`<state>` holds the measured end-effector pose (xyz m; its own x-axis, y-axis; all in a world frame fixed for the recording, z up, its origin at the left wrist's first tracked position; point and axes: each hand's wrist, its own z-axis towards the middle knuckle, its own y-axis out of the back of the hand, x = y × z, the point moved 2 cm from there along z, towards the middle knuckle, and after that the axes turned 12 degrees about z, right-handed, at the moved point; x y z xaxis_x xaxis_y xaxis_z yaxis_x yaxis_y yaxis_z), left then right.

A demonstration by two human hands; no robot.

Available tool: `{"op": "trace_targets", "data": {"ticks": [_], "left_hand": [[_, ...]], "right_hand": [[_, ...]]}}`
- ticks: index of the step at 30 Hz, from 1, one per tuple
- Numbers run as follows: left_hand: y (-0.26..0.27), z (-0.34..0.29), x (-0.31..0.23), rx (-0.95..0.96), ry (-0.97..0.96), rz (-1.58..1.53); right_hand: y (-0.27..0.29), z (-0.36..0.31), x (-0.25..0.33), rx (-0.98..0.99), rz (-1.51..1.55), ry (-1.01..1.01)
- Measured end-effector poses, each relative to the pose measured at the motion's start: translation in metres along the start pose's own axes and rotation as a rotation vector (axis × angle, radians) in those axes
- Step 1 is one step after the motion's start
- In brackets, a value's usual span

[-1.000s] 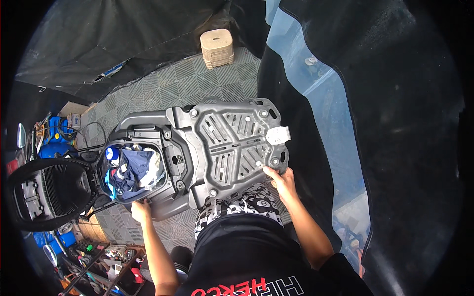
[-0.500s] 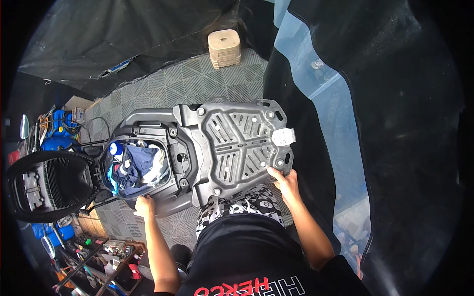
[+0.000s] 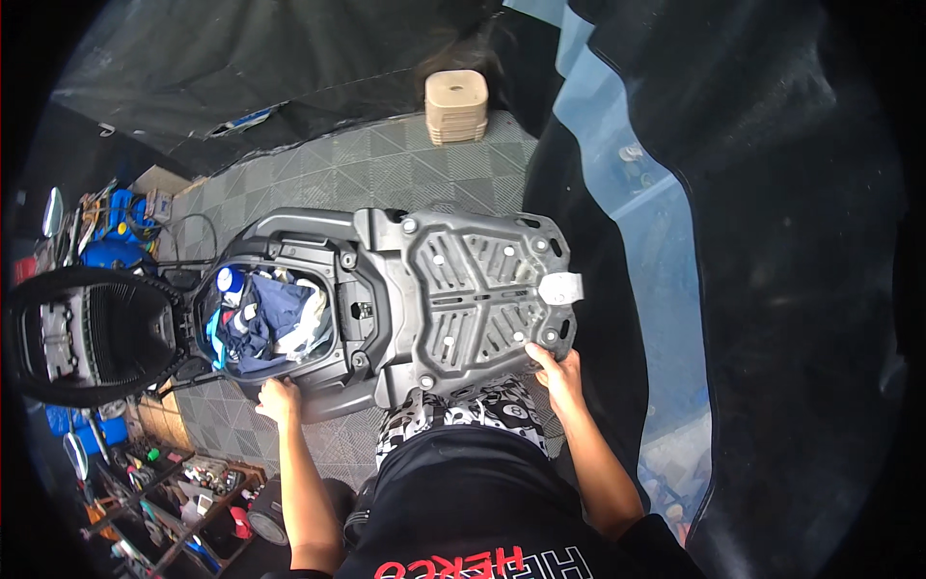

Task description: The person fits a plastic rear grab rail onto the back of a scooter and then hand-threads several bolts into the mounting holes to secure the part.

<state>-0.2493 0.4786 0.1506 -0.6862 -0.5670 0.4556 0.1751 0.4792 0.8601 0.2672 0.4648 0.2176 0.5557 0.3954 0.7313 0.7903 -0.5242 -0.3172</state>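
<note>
A scooter lies lengthwise before me, its seat (image 3: 92,333) flipped up at the left. Its storage compartment (image 3: 335,323) holds dark blue cloth (image 3: 280,307), a whitish cloth and a blue-and-white can (image 3: 230,281). Behind the compartment sits a black rear rack plate (image 3: 479,296) with slots, bolts and a pale tag (image 3: 560,288) at its end. My left hand (image 3: 279,399) is closed on the scooter's near side edge beside the compartment, fingertips partly hidden. With thumb on top, my right hand (image 3: 560,378) grips the rack plate's near rear corner; its other fingers are underneath.
A beige stool (image 3: 457,106) stands on the grey tiled floor at the far side. Dark tarps hang behind it and at the right, with a translucent strip (image 3: 644,241). At lower left is a rack (image 3: 183,507) of tools and small parts. Mirrors (image 3: 75,456) stick out at the left.
The whole view has shifted slightly, so the stool sits a little lower and farther right. Both hands keep their holds on the scooter and rack plate.
</note>
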Motion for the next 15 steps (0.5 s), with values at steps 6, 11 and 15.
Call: {"op": "trace_targets", "data": {"ticks": [6, 11, 15], "left_hand": [[0.007, -0.004, 0.014, -0.078, 0.017, -0.185], [0.013, -0.017, 0.019, -0.199, 0.02, -0.31], [0.018, -0.014, 0.02, -0.044, 0.0, -0.281]], "right_hand": [[0.012, 0.008, -0.005, -0.031, 0.014, -0.017], [0.018, 0.01, -0.009, -0.027, -0.024, -0.025], [0.007, 0.006, -0.004, -0.048, -0.044, -0.007]]}}
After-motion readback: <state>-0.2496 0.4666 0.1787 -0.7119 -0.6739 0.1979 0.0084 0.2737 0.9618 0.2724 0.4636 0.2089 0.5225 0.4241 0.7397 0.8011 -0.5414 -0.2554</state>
